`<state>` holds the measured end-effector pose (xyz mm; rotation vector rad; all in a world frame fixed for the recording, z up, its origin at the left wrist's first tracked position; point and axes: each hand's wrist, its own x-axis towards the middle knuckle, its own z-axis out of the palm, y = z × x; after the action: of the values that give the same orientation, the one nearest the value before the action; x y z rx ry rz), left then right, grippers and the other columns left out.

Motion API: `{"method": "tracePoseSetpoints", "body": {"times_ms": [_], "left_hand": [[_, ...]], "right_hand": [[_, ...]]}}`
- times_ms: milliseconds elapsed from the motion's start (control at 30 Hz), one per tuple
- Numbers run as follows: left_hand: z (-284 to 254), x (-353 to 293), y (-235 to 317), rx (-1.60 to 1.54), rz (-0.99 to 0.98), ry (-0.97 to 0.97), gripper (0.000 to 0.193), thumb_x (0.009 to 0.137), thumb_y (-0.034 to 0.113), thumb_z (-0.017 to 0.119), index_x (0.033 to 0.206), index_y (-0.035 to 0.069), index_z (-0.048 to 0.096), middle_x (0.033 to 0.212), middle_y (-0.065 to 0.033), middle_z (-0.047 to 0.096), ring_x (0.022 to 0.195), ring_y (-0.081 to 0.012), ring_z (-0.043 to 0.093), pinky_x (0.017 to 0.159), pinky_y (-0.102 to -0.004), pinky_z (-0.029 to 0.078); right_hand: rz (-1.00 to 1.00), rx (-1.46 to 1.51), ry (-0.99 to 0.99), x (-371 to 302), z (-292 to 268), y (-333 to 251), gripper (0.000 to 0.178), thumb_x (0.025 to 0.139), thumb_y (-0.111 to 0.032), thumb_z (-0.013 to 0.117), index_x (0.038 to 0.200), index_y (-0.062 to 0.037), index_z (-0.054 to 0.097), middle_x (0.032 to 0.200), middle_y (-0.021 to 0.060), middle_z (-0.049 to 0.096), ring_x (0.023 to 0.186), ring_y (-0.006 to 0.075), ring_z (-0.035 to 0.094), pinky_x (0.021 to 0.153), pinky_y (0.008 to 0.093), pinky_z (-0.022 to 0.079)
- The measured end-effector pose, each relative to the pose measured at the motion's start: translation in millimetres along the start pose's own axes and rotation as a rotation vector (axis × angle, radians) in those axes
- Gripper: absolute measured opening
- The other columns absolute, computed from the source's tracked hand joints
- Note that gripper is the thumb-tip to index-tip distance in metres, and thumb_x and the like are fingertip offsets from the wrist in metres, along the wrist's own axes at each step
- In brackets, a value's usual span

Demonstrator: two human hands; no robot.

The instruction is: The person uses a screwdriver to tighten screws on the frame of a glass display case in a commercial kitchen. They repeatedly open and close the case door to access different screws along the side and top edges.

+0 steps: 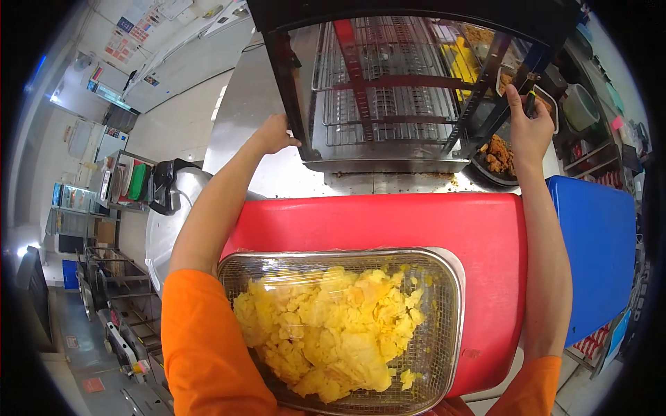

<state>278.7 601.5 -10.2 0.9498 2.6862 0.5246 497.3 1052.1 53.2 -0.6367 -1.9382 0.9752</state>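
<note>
A black-framed glass display cabinet [289, 90] with wire racks inside stands on a steel counter. At its lower left corner post, my left hand [272, 135] has its fingers curled against the frame. My right hand [531, 130] is raised by the cabinet's right side, thumb up. It is closed round a slim tool with a black and yellow handle [531, 99], perhaps a screwdriver; its tip is hard to make out against the frame. Below that hand, a dark round pan [496, 178] holds browned fried pieces [498, 155].
A wire-mesh basket [454, 312] of yellow, egg-like food [326, 326], partly under clear film, rests on a red lid [374, 218] close to my body. A blue lid [593, 249] lies at the right. At left stands a rounded metal appliance [182, 208]. Crumbs dot the counter [361, 184].
</note>
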Motion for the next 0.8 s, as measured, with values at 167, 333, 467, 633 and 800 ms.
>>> {"method": "tracePoseSetpoints", "body": {"times_ms": [167,333,467,633,800], "left_hand": [[7,-7,-18,-0.141,0.028,0.032,0.04,0.067,0.008,0.084,0.103,-0.002,0.07,0.097,-0.0223,0.071,0.093,-0.0359,0.069,0.083,-0.0411,0.055],[8,2,-7,-0.037,0.08,0.025,0.036,0.07,0.019,0.082,0.097,-0.001,0.07,0.094,-0.0222,0.069,0.089,-0.0384,0.067,0.08,-0.0454,0.053],[7,2,-21,0.214,0.34,0.093,0.036,0.075,0.03,0.077,0.094,0.0,0.07,0.091,-0.0204,0.069,0.086,-0.0396,0.066,0.077,-0.0481,0.051],[12,-5,-12,-0.016,0.085,0.078,0.025,0.07,0.012,0.084,0.086,-0.003,0.072,0.084,-0.018,0.073,0.081,-0.0312,0.071,0.075,-0.0391,0.056],[9,-4,7,-0.096,0.088,0.06,0.022,0.068,0.003,0.082,0.086,-0.004,0.072,0.086,-0.0183,0.073,0.079,-0.0302,0.071,0.072,-0.04,0.054]], "right_hand": [[-0.026,-0.016,0.029,-7,5,-11,0.047,0.082,-0.047,0.078,0.083,-0.0006,0.07,0.072,0.0055,0.066,0.067,0.0137,0.059,0.068,0.0302,0.046],[-0.022,-0.002,0.057,-5,-4,-12,0.046,0.083,-0.044,0.077,0.085,0.0008,0.07,0.075,0.0101,0.069,0.069,0.0181,0.061,0.07,0.0335,0.048],[-0.071,0.11,0.085,-1,2,0,0.046,0.083,-0.042,0.075,0.085,0.0036,0.068,0.077,0.0195,0.067,0.072,0.0302,0.064,0.071,0.0401,0.048],[0.035,0.128,0.067,-9,0,-17,0.04,0.079,-0.035,0.081,0.084,0.0013,0.065,0.075,0.0163,0.067,0.069,0.0322,0.065,0.067,0.0405,0.048],[0.075,0.105,0.064,-8,-7,-18,0.042,0.079,-0.036,0.082,0.081,0.0015,0.064,0.07,0.0149,0.066,0.065,0.029,0.064,0.064,0.0395,0.048]]}}
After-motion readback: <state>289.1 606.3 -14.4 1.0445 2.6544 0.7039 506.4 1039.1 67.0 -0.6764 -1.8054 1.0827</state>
